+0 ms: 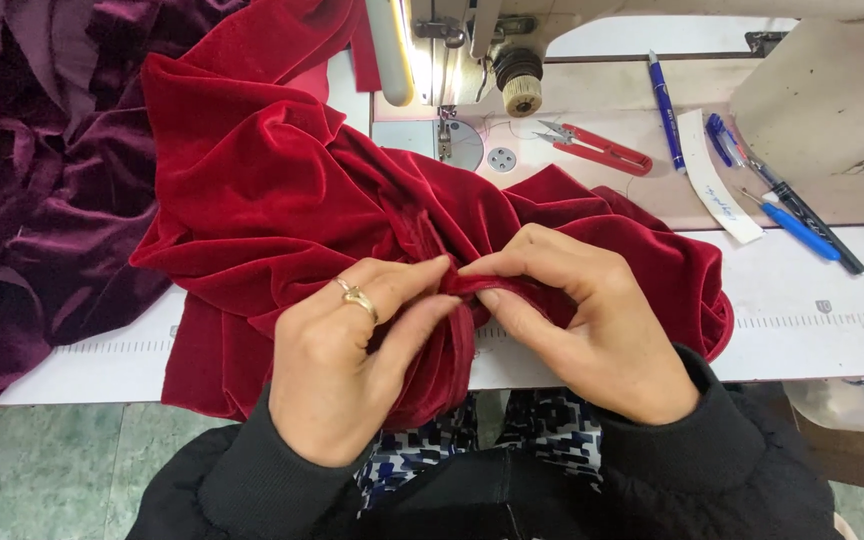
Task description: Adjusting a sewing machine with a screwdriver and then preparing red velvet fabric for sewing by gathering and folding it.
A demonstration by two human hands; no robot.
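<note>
We've got both our left hand (347, 350) and right hand (577, 310) pinched shut on a folded edge of the crimson velvet fabric (272, 200) bunched just ahead of them, nothing under the cream sewing machine's (472, 45) needle yet, so stitching looks still ahead.

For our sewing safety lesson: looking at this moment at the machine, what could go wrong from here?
The red velvet is pinched only between the fingertips of the left hand and right hand, so the fold could slip. Its bunched bulk lies against the needle area and might snag. The thread snips lie near the cloth.
</note>
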